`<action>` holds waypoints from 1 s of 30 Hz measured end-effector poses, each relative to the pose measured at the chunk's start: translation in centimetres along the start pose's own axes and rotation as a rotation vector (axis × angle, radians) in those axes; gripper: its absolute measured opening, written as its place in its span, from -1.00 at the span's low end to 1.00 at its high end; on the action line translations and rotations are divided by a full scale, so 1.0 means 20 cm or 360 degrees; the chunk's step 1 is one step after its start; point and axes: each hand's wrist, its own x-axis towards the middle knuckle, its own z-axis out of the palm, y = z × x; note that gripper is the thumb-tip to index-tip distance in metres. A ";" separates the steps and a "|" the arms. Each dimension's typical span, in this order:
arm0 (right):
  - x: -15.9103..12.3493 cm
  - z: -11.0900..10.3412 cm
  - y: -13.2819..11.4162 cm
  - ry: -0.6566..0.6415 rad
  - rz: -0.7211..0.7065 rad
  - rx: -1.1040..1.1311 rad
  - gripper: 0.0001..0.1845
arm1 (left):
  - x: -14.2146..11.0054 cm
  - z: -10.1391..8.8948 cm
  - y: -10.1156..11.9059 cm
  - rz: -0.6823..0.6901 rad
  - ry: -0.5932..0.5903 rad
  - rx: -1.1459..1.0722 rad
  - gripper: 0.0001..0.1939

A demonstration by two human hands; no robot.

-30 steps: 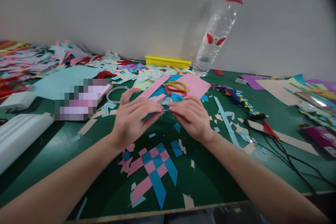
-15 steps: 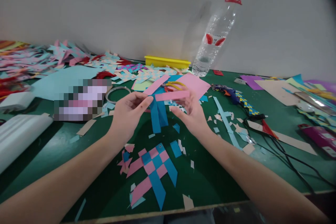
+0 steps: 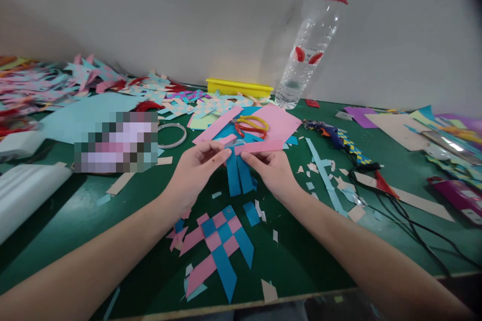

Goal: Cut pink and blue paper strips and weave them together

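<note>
Between my hands, above the green table, hang blue paper strips [image 3: 234, 178] with their lower ends pointing toward me. My left hand [image 3: 198, 168] pinches them at the upper left with thumb and fingers. In my right hand [image 3: 273, 168] a pink paper strip [image 3: 259, 147] is pinched, lying crosswise at the top of the blue strips. Part of another pink piece [image 3: 229, 139] shows behind my left fingers. Nearer to me, a woven pink and blue paper fish [image 3: 220, 235] lies flat on the table.
Scissors [image 3: 252, 125] with yellow and red handles lie on coloured sheets beyond my hands. A roll of tape [image 3: 172, 135] is left of them. A clear bottle [image 3: 307, 45] leans against the wall. Paper scraps and black cables [image 3: 406, 210] lie at right, a blurred-out object [image 3: 116, 143] at left.
My right hand has moved down and closer to my left hand, bringing the pink strip against the blue strips. My left hand has shifted slightly right, and the scissors show more fully.
</note>
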 end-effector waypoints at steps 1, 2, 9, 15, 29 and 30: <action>0.00 0.00 0.00 -0.0025 0.0011 0.0011 -0.60 | 0.00 0.00 0.00 -0.0013 -0.0007 0.0023 -0.76; 0.00 0.00 0.00 -0.0048 0.0024 0.0024 -0.61 | 0.00 0.00 0.01 -0.0014 -0.0007 0.0047 -0.75; -0.01 0.00 -0.01 -0.0075 0.0065 0.0029 -0.60 | 0.01 -0.01 0.01 0.0025 0.0005 0.0273 -0.72; 0.00 0.00 -0.01 -0.0065 -0.0027 -0.0116 -0.62 | 0.01 -0.02 -0.01 0.0032 0.0068 0.0282 -0.72; 0.00 0.00 -0.02 -0.0196 -0.0090 -0.0015 -0.71 | 0.00 0.00 0.00 0.0013 0.0084 0.0218 -0.74; 0.00 0.00 -0.02 -0.0191 -0.0095 -0.0023 -0.71 | 0.00 0.00 0.00 0.0025 0.0088 0.0234 -0.73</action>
